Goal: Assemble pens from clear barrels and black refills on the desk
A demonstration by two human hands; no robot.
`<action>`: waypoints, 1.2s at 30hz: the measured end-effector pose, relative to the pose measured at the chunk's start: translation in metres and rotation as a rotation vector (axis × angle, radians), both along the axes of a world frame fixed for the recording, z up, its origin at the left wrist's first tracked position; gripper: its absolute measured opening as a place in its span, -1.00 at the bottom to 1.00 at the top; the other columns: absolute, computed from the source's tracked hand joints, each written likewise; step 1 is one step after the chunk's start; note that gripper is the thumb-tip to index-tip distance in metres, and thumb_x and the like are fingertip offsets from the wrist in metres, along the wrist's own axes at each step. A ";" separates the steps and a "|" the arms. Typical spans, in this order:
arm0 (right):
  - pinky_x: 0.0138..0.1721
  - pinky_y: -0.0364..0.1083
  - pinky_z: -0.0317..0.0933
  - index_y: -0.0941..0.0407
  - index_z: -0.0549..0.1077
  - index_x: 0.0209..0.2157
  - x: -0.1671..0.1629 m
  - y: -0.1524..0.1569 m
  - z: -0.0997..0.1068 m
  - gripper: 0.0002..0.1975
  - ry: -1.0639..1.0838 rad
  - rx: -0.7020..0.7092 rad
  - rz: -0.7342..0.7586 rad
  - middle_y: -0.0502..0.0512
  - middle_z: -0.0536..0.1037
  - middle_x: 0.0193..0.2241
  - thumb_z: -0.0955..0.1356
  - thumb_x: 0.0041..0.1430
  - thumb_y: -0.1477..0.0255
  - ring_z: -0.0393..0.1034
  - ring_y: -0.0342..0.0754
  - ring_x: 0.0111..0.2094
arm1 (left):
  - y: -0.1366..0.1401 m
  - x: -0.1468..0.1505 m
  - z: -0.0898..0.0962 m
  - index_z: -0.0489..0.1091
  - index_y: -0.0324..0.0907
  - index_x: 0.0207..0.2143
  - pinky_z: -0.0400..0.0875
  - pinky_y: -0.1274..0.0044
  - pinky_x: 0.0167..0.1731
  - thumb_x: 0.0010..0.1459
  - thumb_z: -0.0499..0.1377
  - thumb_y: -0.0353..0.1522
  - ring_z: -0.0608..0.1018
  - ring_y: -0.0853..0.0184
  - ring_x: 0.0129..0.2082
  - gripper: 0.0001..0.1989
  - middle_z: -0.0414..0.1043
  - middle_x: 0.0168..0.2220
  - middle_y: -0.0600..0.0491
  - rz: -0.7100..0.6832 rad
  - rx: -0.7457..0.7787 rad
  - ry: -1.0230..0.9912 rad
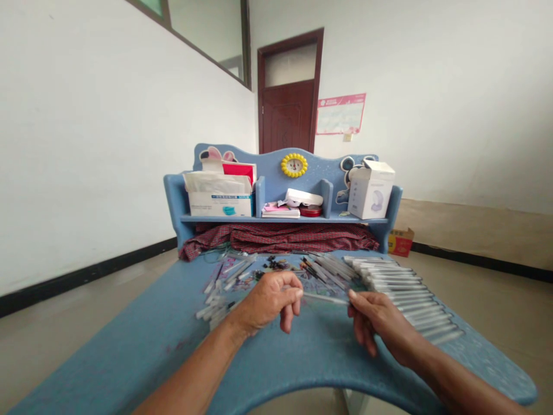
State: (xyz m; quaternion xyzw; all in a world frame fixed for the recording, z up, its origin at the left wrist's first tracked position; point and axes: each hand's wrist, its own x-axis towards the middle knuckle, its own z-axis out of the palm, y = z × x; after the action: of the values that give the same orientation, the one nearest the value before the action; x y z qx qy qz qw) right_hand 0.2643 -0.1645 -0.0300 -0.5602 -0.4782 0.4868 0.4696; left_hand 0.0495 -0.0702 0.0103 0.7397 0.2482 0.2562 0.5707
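A thin, whitish pen refill [325, 298] is stretched level between my two hands, just above the blue table. My left hand [276, 297] pinches its left end between thumb and forefinger, the other fingers curled under. At its right end, the thumb and forefinger of my right hand [374, 317] are closed on it. Clear pen barrels [237, 274] lie loose on the left, some close by my left forearm. Small black pen parts [276, 263] are heaped beyond my hands. To the right, a row of pens [410, 294] lies side by side.
The blue table [129, 328] has a curved front edge. Along its back, a shelf holds a mask box [220, 202], a red tin [310, 212] and a white box [370, 193]. Folded checked cloth [280, 236] lies beneath, with more slim pen parts [330, 270] before it.
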 end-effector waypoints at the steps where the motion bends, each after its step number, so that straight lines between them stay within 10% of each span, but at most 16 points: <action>1: -0.80 -0.27 -0.06 0.16 0.29 -0.53 0.002 0.000 0.000 -0.55 -0.051 0.068 -0.005 -0.01 0.42 -0.76 0.23 0.08 0.02 0.20 -0.22 -0.83 | 0.000 0.000 -0.001 0.25 -0.25 -0.45 0.16 0.68 -0.75 0.03 0.08 -0.34 0.38 0.49 -0.80 -0.87 0.38 -0.62 0.15 0.010 -0.018 -0.004; 6: -0.80 -0.27 -0.06 0.14 0.22 -0.62 0.002 -0.002 0.001 -0.53 -0.079 0.168 -0.004 -0.01 0.40 -0.78 0.27 0.05 0.03 0.20 -0.23 -0.83 | 0.001 -0.002 -0.001 0.26 -0.25 -0.44 0.16 0.68 -0.74 0.05 0.09 -0.32 0.37 0.49 -0.80 -0.84 0.39 -0.61 0.13 -0.006 -0.069 -0.026; 14: -0.90 -0.27 -0.25 0.12 0.19 -0.66 -0.004 -0.001 -0.001 -0.53 0.212 -0.156 0.045 -0.06 0.24 -0.92 0.16 0.16 0.08 -0.02 -0.24 -0.94 | -0.009 -0.001 0.009 0.24 -0.24 -0.46 0.18 0.66 -0.71 0.05 0.07 -0.32 0.42 0.47 -0.76 -0.85 0.38 -0.61 0.14 -0.018 0.073 0.011; 21: -0.78 -0.27 -0.01 0.18 0.30 -0.50 0.005 -0.002 0.002 -0.54 -0.020 0.127 0.048 0.03 0.46 -0.72 0.26 0.06 0.02 0.26 -0.21 -0.80 | -0.005 0.000 0.004 0.24 -0.21 -0.47 0.14 0.65 -0.72 0.06 0.06 -0.32 0.37 0.48 -0.79 -0.86 0.37 -0.61 0.15 0.020 -0.006 0.003; 29: -0.87 -0.27 -0.20 0.14 0.24 -0.58 -0.002 -0.002 0.001 -0.51 0.175 -0.099 0.038 -0.04 0.31 -0.87 0.14 0.15 0.02 0.04 -0.24 -0.92 | -0.010 0.000 0.008 0.23 -0.22 -0.45 0.15 0.65 -0.70 0.06 0.06 -0.32 0.40 0.47 -0.75 -0.87 0.37 -0.60 0.15 0.003 0.052 0.015; 36: -0.78 -0.26 -0.02 0.16 0.24 -0.56 0.004 -0.002 0.002 -0.56 -0.040 0.158 -0.008 0.01 0.45 -0.73 0.27 0.06 0.05 0.25 -0.22 -0.80 | -0.004 0.001 0.003 0.24 -0.24 -0.48 0.16 0.66 -0.72 0.05 0.07 -0.31 0.37 0.48 -0.79 -0.84 0.36 -0.63 0.15 0.021 -0.005 0.011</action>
State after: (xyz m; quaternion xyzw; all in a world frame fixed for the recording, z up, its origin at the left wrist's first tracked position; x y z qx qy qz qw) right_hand 0.2678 -0.1661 -0.0282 -0.5329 -0.5223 0.4341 0.5047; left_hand 0.0506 -0.0745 0.0136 0.7369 0.2597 0.2575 0.5685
